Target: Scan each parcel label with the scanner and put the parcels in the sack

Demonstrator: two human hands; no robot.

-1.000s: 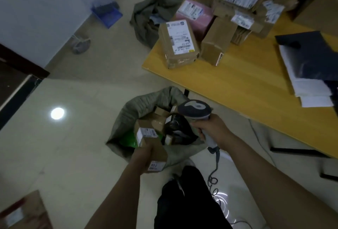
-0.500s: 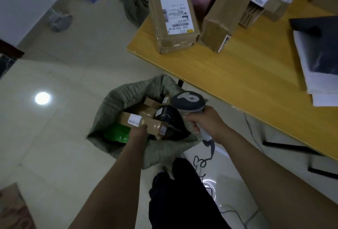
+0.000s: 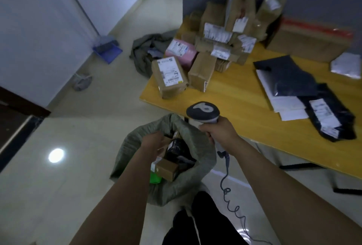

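Head view, dim light. The sack [image 3: 203, 147] stands open on the floor [image 3: 78, 176] at 6 o'clock in the frame, near the table [image 3: 244, 111].

In the sack we see a brown parcel [image 3: 167, 168]. A black parcel [image 3: 176, 147] touches it at its 12 o'clock, and something green [image 3: 155, 178] sits at its 8 o'clock.

The left hand [image 3: 153, 143] is over the sack mouth on its 10 o'clock side, back up. Its fingers point down and are hidden, so we cannot tell whether they are apart or clamped on anything.

The right hand [image 3: 218, 132] has its fingers wrapped tight round the handle of the scanner [image 3: 202, 111], above the sack rim at 1 o'clock. Its coiled cable [image 3: 233, 208] hangs to the floor.

On the table, a pile of parcels [image 3: 217, 37] lies at 12 o'clock from the scanner. A labelled box [image 3: 169, 76] lies at 11 o'clock, label up.
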